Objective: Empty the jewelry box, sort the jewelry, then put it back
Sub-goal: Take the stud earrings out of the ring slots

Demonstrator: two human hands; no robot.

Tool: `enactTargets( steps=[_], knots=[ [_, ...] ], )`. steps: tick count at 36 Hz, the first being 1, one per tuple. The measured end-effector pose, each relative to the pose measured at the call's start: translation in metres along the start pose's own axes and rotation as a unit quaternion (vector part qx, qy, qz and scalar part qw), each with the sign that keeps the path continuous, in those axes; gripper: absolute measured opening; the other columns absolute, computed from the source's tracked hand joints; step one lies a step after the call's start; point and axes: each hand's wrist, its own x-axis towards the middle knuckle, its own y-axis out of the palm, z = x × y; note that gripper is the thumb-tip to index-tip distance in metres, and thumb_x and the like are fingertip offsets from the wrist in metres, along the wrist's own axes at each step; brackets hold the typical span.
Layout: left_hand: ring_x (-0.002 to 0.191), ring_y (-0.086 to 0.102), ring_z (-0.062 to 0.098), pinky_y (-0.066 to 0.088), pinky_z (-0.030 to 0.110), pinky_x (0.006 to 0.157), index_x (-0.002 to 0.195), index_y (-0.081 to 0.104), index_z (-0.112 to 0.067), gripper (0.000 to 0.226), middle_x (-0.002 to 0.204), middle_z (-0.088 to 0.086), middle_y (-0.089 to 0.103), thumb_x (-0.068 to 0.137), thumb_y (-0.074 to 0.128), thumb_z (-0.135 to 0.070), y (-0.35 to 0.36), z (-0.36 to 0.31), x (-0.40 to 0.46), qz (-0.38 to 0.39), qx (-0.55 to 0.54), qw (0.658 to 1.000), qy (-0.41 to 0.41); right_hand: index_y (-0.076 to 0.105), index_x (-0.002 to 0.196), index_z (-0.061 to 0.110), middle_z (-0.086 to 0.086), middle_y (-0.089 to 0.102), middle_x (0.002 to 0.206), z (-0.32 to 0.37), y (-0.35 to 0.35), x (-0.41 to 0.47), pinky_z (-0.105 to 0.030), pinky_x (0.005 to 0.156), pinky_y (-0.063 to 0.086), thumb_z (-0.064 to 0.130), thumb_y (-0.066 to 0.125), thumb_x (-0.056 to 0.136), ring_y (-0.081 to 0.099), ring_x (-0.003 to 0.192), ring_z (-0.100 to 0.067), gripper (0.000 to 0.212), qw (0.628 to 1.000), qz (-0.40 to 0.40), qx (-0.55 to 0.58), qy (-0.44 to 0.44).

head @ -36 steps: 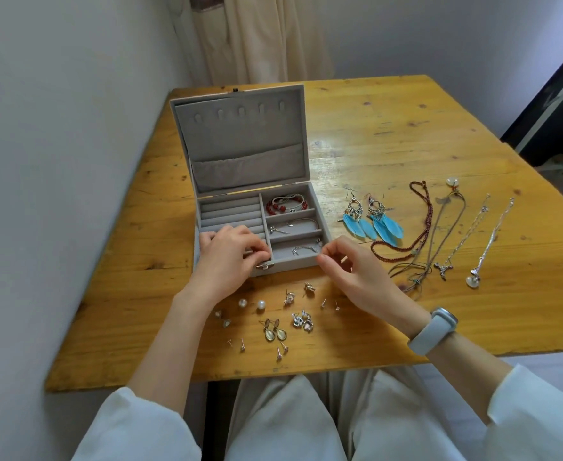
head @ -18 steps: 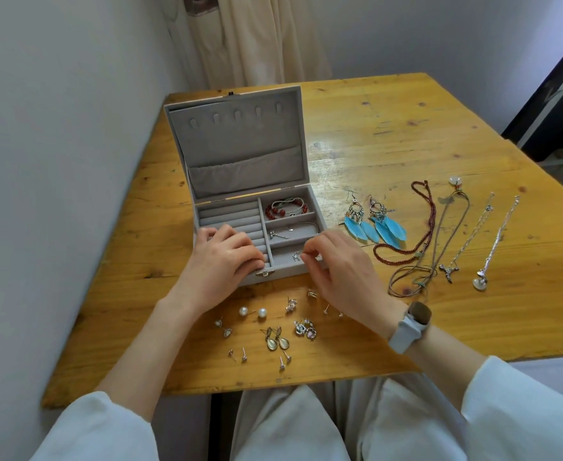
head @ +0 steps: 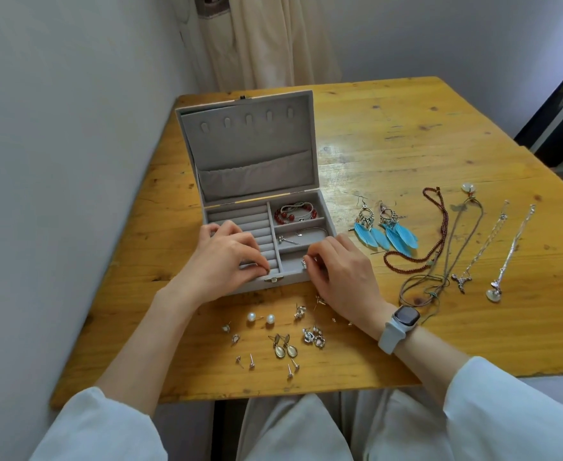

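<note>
A grey jewelry box (head: 250, 154) stands open on the wooden table (head: 389, 134), lid upright. Its back right compartment holds red bead bracelets (head: 295, 212); the middle one holds a silver chain (head: 301, 236). My left hand (head: 226, 257) rests on the ring rolls at the box's front left, fingertips pinched at the front edge. My right hand (head: 343, 271) is over the front right compartment, fingers pinched on a small silver earring (head: 304, 263). Several small earrings and studs (head: 283, 337), with two pearls (head: 260, 317), lie on the table before the box.
Right of the box lie blue feather earrings (head: 384, 229), a dark red bead necklace (head: 433, 227), cord necklaces (head: 439, 261) and two silver chain necklaces (head: 493, 251). A wall runs along the table's left edge; a curtain (head: 263, 38) hangs behind. A watch (head: 403, 319) is on my right wrist.
My right hand moved from the table in front of the box up over the front right compartment. My left hand stayed on the ring rolls.
</note>
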Motion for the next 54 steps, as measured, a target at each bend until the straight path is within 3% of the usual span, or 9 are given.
enactTargets(
  steps=[4, 8, 11, 13, 18, 24, 33, 43, 54],
  knots=[
    [0.101, 0.038, 0.009, 0.023, 0.037, 0.096, 0.090, 0.068, -0.036, 0.009, 0.092, -0.018, 0.053, 0.082, 0.064, -0.037, 0.001, 0.002, -0.002, 0.008, -0.088, 0.995, -0.040, 0.058, 0.081, 0.008, -0.003, 0.059, 0.072, 0.000, 0.000, -0.001, -0.022, 0.061, 0.036, 0.019, 0.050, 0.088, 0.047, 0.068, -0.016, 0.016, 1.000, 0.003, 0.008, -0.001],
    [0.100, 0.043, 0.009, 0.026, 0.039, 0.095, 0.080, 0.062, -0.038, 0.006, 0.088, -0.016, 0.059, 0.079, 0.068, -0.036, 0.005, -0.002, -0.010, -0.034, -0.185, 0.980, -0.071, 0.059, 0.082, 0.008, -0.003, 0.060, 0.073, -0.001, 0.000, -0.001, -0.023, 0.060, 0.038, 0.021, 0.050, 0.088, 0.048, 0.069, -0.016, 0.017, 1.000, 0.015, 0.014, 0.004],
    [0.093, 0.046, 0.006, 0.028, 0.035, 0.089, 0.081, 0.060, -0.041, 0.012, 0.083, -0.019, 0.059, 0.076, 0.059, -0.052, 0.009, -0.019, -0.021, -0.084, -0.200, 0.975, -0.057, 0.060, 0.083, 0.008, -0.003, 0.060, 0.074, -0.001, -0.003, 0.000, -0.020, 0.063, 0.038, 0.022, 0.050, 0.088, 0.046, 0.071, -0.011, 0.018, 0.998, 0.015, 0.060, 0.026],
    [0.088, 0.049, 0.007, 0.030, 0.034, 0.084, 0.084, 0.064, -0.037, 0.022, 0.080, -0.021, 0.058, 0.076, 0.052, -0.054, 0.013, -0.036, -0.031, -0.108, -0.196, 0.974, -0.036, 0.061, 0.084, 0.006, -0.005, 0.060, 0.075, 0.000, -0.008, -0.002, -0.016, 0.067, 0.036, 0.020, 0.051, 0.087, 0.043, 0.074, -0.008, 0.017, 0.994, 0.012, 0.098, 0.037],
    [0.081, 0.047, 0.006, 0.028, 0.031, 0.075, 0.084, 0.069, -0.030, 0.019, 0.079, -0.017, 0.059, 0.078, 0.057, -0.044, 0.029, -0.073, -0.055, -0.142, -0.148, 0.979, -0.002, 0.065, 0.082, 0.004, -0.007, 0.057, 0.082, 0.007, -0.032, -0.018, -0.012, 0.076, 0.034, 0.020, 0.058, 0.083, 0.046, 0.082, -0.015, 0.018, 0.989, 0.004, 0.138, 0.057],
    [0.084, 0.048, 0.009, 0.025, 0.031, 0.075, 0.083, 0.070, -0.032, 0.021, 0.082, -0.014, 0.058, 0.078, 0.055, -0.045, 0.050, -0.093, -0.070, -0.112, -0.131, 0.984, -0.037, 0.068, 0.079, 0.011, -0.004, 0.055, 0.081, 0.010, -0.056, -0.064, -0.027, 0.070, 0.038, 0.027, 0.058, 0.083, 0.045, 0.080, -0.017, 0.020, 0.993, 0.088, 0.079, 0.022],
    [0.085, 0.046, 0.011, 0.027, 0.035, 0.076, 0.082, 0.072, -0.036, 0.023, 0.082, -0.012, 0.054, 0.077, 0.053, -0.049, 0.055, -0.104, -0.070, -0.089, -0.150, 0.984, -0.027, 0.069, 0.079, 0.020, 0.000, 0.057, 0.081, 0.007, -0.061, -0.072, -0.032, 0.069, 0.032, 0.035, 0.054, 0.083, 0.043, 0.081, -0.016, 0.022, 0.985, 0.169, 0.027, -0.024],
    [0.086, 0.043, 0.012, 0.027, 0.036, 0.076, 0.084, 0.072, -0.036, 0.026, 0.081, -0.010, 0.056, 0.080, 0.050, -0.047, 0.058, -0.112, -0.066, -0.078, -0.143, 0.986, -0.016, 0.070, 0.081, 0.018, 0.001, 0.059, 0.079, 0.002, -0.069, -0.078, -0.027, 0.070, 0.029, 0.035, 0.053, 0.085, 0.042, 0.081, -0.013, 0.024, 0.987, 0.157, 0.012, -0.017],
    [0.083, 0.044, 0.013, 0.030, 0.039, 0.076, 0.085, 0.074, -0.034, 0.022, 0.079, -0.010, 0.056, 0.079, 0.054, -0.044, 0.059, -0.107, -0.066, -0.096, -0.142, 0.985, -0.009, 0.072, 0.080, 0.018, 0.002, 0.059, 0.074, 0.003, -0.066, -0.078, -0.030, 0.068, 0.033, 0.037, 0.051, 0.085, 0.042, 0.078, -0.013, 0.029, 0.987, 0.150, 0.050, 0.011]
  ],
)
